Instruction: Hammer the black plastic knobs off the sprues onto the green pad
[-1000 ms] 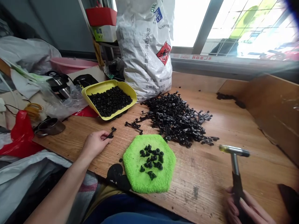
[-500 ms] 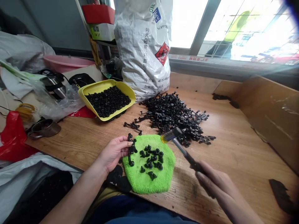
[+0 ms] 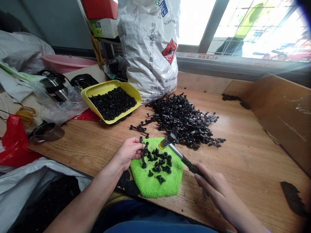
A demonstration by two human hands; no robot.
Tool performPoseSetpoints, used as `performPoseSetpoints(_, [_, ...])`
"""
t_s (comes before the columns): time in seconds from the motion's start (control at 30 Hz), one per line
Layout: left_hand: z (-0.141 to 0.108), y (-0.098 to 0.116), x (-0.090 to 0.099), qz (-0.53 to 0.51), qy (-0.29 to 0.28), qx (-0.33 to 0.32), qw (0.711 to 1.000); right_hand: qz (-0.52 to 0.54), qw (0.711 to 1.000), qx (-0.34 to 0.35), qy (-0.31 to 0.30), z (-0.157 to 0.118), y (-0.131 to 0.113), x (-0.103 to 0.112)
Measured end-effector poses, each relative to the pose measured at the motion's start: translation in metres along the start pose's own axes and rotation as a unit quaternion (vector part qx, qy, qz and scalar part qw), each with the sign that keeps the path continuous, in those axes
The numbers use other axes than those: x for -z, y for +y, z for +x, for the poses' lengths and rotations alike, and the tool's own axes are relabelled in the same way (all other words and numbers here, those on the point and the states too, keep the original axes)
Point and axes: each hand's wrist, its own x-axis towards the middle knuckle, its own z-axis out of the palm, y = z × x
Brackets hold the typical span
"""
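Note:
My left hand (image 3: 130, 151) pinches a black plastic strip (image 3: 143, 157) with knobbed ends, held upright over the left part of a green cloth (image 3: 155, 189). Several small black plastic pieces (image 3: 160, 162) lie loose on the cloth. My right hand (image 3: 209, 181) is wrapped round the dark handle of a hammer (image 3: 178, 152). Its black and yellow head hangs above the cloth's upper part, to the right of the strip and apart from it. Behind the cloth spreads a large heap of black strips (image 3: 179, 119).
A yellow scoop (image 3: 110, 121) full of black pieces stands at the back left, beside a white sack (image 3: 148, 51). A metal cup (image 3: 50, 132) is at the left edge. A wooden board (image 3: 284, 113) borders the right side. One black scrap (image 3: 293, 197) lies far right.
My left hand has moved right with the strip, further over the cloth. The hammer in my right hand has shifted left, nearer to the strip. The view has shifted slightly.

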Motion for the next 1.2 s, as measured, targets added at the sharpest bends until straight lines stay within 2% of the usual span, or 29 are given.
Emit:
performPoseSetpoints(0.23, [-0.001,-0.007,-0.002,0.025,0.008,-0.049,0.998,-0.025,1.0,0.018,0.002,0.006,-0.018,-0.001])
performPoseSetpoints(0.43, [-0.001,-0.007,-0.003,0.02,0.024,-0.061,0.998,-0.192,0.979,0.061,-0.012,0.011,-0.022,-0.009])
performPoseSetpoints(0.57, [-0.001,-0.006,-0.004,0.02,0.025,-0.055,0.998,-0.134,0.985,0.089,0.058,0.012,-0.022,-0.007])
performPoseSetpoints(0.73, [0.0,-0.008,-0.004,0.02,0.028,-0.061,0.998,-0.218,0.973,0.07,0.0,0.013,-0.023,-0.004])
performPoseSetpoints(0.87, [0.001,-0.008,-0.005,0.018,0.029,-0.061,0.998,-0.15,0.984,0.084,0.042,0.013,-0.024,-0.004])
performPoseSetpoints(1.0, [0.0,-0.01,-0.005,0.026,0.043,-0.071,0.996,-0.233,0.97,0.062,-0.025,0.014,-0.021,-0.011])
performPoseSetpoints(1.03, [0.0,-0.01,-0.004,0.026,0.044,-0.068,0.996,-0.241,0.969,0.058,-0.025,0.014,-0.019,-0.011])
performPoseSetpoints(1.1, [-0.001,-0.01,-0.002,0.026,0.033,-0.055,0.998,-0.21,0.976,0.049,0.001,0.013,-0.016,-0.009])
performPoseSetpoints(1.2, [-0.002,-0.004,0.001,0.039,-0.015,-0.036,0.998,-0.109,0.993,0.021,0.042,0.01,-0.013,0.002])
